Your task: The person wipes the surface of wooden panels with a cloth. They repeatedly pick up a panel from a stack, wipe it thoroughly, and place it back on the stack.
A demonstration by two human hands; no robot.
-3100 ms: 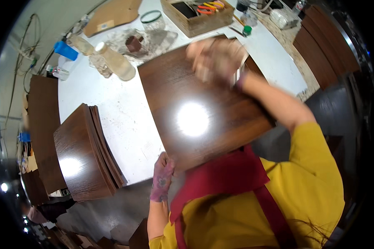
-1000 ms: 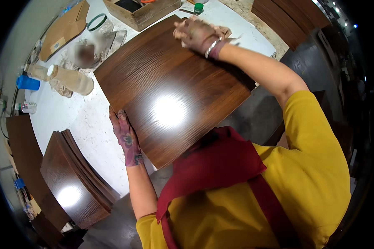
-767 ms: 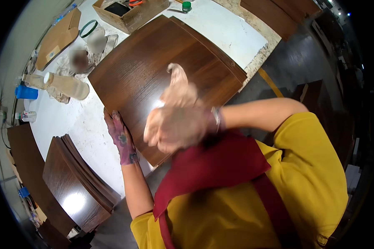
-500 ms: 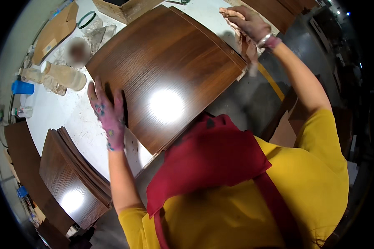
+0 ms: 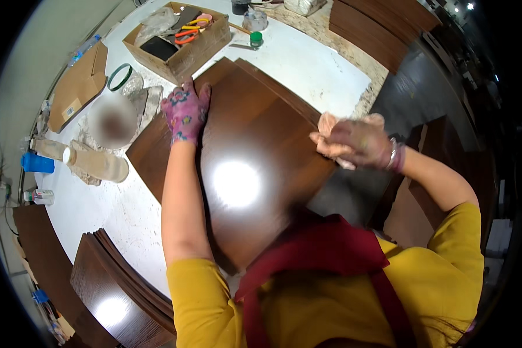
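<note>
A dark brown wood-grain panel [image 5: 261, 116] lies before me, with a bright glare on its glossy face; what looks like another panel edge shows under its far right side. My left hand [image 5: 185, 113], in a pink patterned glove, rests on the panel near its far left edge, thumb apart from the fingers. It holds nothing. At the panel's right edge, my right hand [image 5: 362, 142] is closed round a crumpled peach-coloured cloth [image 5: 329, 136]. That hand's covering is stained dark, and part of the cloth is hidden behind the fingers.
Beyond the panel stands a cardboard box [image 5: 206, 49] of tools with orange and yellow handles. A green-capped jar [image 5: 256, 39] is nearby. Left are a cloudy bottle [image 5: 98, 164], a blue cup [image 5: 37, 163] and a cardboard piece [image 5: 78, 87]. Stacked brown panels [image 5: 113, 290] lie lower left.
My left hand has moved from the panel's left side up to its far left edge. The right hand has brought the cloth nearer, onto the panel's right edge. The view has shifted.
</note>
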